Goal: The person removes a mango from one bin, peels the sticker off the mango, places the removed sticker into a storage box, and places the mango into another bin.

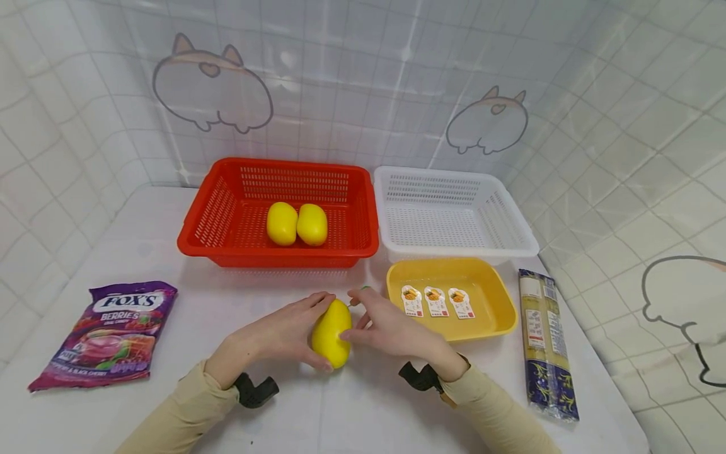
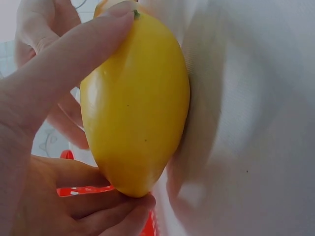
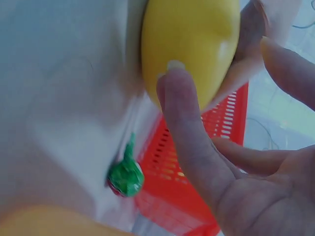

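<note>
A yellow mango [image 1: 331, 334] lies at the front middle of the white table. My left hand [image 1: 283, 334] grips it from the left; in the left wrist view its thumb crosses near the small dark stem end [image 2: 137, 14] and its fingers curl at the pointed end. From the other side my right hand [image 1: 391, 328] touches the mango with a thumb tip, its other fingers loosely bent and off the fruit. Just beyond the right fingers sits a small round sweet in green wrapping [image 3: 126, 177], mostly hidden by that hand in the head view.
Two more mangoes [image 1: 297, 224] lie in a red basket [image 1: 278, 260] at the back. Beside it stands a white basket [image 1: 437, 228]. A yellow tray [image 1: 488, 321] holds three stickers [image 1: 435, 301]. A purple candy bag [image 1: 113, 334] lies left, a noodle packet [image 1: 547, 347] right.
</note>
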`<act>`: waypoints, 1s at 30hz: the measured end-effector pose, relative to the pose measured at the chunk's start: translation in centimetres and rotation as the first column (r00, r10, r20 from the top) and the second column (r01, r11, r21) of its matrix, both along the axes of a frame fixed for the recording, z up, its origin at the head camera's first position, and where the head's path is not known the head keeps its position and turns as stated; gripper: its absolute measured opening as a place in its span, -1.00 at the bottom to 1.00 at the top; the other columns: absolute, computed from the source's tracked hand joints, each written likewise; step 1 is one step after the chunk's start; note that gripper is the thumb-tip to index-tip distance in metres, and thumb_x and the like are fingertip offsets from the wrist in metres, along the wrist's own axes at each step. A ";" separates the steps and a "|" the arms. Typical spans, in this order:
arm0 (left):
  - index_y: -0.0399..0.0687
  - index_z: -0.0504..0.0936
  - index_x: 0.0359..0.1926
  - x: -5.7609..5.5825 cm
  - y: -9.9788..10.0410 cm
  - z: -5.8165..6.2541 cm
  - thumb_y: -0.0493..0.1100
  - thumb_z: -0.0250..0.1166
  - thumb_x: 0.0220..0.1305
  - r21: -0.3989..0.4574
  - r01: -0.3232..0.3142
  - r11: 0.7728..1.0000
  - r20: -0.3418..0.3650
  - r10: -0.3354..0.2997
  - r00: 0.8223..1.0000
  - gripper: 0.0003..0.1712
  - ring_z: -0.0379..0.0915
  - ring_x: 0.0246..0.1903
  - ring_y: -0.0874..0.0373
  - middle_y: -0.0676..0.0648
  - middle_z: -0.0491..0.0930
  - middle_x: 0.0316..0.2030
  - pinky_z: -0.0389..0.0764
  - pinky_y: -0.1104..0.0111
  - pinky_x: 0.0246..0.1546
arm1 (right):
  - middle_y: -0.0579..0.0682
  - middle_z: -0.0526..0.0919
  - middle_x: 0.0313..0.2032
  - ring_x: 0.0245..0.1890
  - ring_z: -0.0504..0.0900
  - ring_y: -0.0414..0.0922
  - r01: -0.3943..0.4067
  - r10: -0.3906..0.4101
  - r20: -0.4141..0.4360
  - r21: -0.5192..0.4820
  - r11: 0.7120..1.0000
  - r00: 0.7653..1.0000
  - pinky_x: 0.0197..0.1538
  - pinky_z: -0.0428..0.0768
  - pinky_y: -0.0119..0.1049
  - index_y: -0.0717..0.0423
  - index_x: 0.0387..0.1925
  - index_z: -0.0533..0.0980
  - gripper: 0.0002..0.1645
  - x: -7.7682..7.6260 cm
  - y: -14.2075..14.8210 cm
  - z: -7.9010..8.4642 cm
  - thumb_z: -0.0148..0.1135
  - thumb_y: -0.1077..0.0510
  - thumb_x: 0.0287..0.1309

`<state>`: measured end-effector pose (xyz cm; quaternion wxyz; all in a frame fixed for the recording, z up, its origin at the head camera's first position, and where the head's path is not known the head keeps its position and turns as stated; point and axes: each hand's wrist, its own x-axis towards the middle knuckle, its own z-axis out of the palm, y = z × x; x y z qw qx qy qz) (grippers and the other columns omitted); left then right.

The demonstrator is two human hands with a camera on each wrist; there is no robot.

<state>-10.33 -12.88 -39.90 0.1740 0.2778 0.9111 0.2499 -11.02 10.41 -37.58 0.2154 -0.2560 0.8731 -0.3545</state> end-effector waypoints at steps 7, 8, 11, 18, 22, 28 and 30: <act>-0.28 0.14 0.51 -0.1 -0.1 0.0 0.37 0.57 -0.18 -0.008 0.008 1.000 -0.007 -0.008 1.000 0.40 0.24 0.39 -0.12 -0.22 0.20 0.47 0.33 -0.01 0.40 | 0.03 0.45 0.09 -0.21 0.57 -0.22 0.003 -0.003 0.011 0.017 1.000 1.000 -0.16 0.63 -0.43 0.16 0.44 0.21 -0.07 -0.1 -0.4 -1.2 0.29 -0.23 0.25; -0.28 0.14 0.51 -0.1 -0.1 0.0 0.37 0.57 -0.18 -0.012 0.006 1.000 -0.005 -0.006 1.000 0.40 0.23 0.40 -0.12 -0.22 0.20 0.47 0.32 0.00 0.40 | 0.03 0.44 0.09 -0.20 0.56 -0.21 0.004 -0.004 0.017 0.021 1.000 1.000 -0.16 0.62 -0.43 0.16 0.44 0.21 -0.08 -0.1 -0.4 -1.3 0.27 -0.25 0.26; -0.30 0.13 0.51 -0.2 -0.2 0.0 0.38 0.56 -0.17 -0.010 0.007 1.000 -0.001 -0.007 1.000 0.40 0.22 0.41 -0.13 -0.24 0.19 0.48 0.31 -0.01 0.40 | 0.01 0.40 0.10 -0.17 0.53 -0.19 0.006 -0.007 0.037 0.027 1.000 0.999 -0.13 0.61 -0.43 0.13 0.45 0.21 -0.08 0.0 -0.7 -1.5 0.24 -0.27 0.27; -0.31 0.12 0.51 -0.2 -0.1 0.0 0.40 0.55 -0.17 0.002 0.009 1.000 0.003 -0.009 1.000 0.42 0.22 0.40 -0.16 -0.26 0.19 0.47 0.31 -0.04 0.40 | -0.04 0.38 -0.02 -0.14 0.48 -0.16 0.014 -0.015 0.047 0.026 1.000 0.999 -0.15 0.58 -0.41 0.07 0.45 0.21 -0.11 -0.1 -1.1 -2.2 0.22 -0.28 0.29; -0.29 0.12 0.52 -0.1 0.0 0.0 0.38 0.56 -0.17 -0.005 0.003 1.000 0.007 -0.003 1.000 0.41 0.21 0.41 -0.13 -0.23 0.18 0.48 0.31 -0.03 0.40 | -0.04 0.36 0.02 -0.10 0.48 -0.16 0.019 -0.022 0.065 0.040 0.999 0.998 -0.12 0.57 -0.42 0.07 0.49 0.17 -0.05 -0.1 -1.2 -2.5 0.23 -0.29 0.27; -0.30 0.10 0.52 -0.2 -0.2 0.2 0.37 0.57 -0.17 -0.004 0.022 1.000 -0.002 -0.022 1.000 0.42 0.21 0.41 -0.13 -0.23 0.18 0.48 0.31 -0.01 0.40 | -0.03 0.36 0.04 -0.08 0.49 -0.14 0.015 -0.018 0.073 0.036 0.999 0.997 -0.09 0.57 -0.42 0.06 0.49 0.18 -0.06 -0.3 -1.1 -2.7 0.24 -0.28 0.26; -0.33 0.09 0.52 -0.3 -0.3 0.2 0.38 0.56 -0.18 -0.005 0.029 1.000 -0.008 -0.029 1.000 0.44 0.19 0.42 -0.15 -0.26 0.17 0.49 0.30 -0.03 0.40 | -0.04 0.37 0.02 -0.08 0.49 -0.14 0.011 -0.013 0.069 0.032 0.999 0.998 -0.09 0.58 -0.42 0.05 0.48 0.19 -0.07 -0.3 -1.2 -2.8 0.25 -0.28 0.26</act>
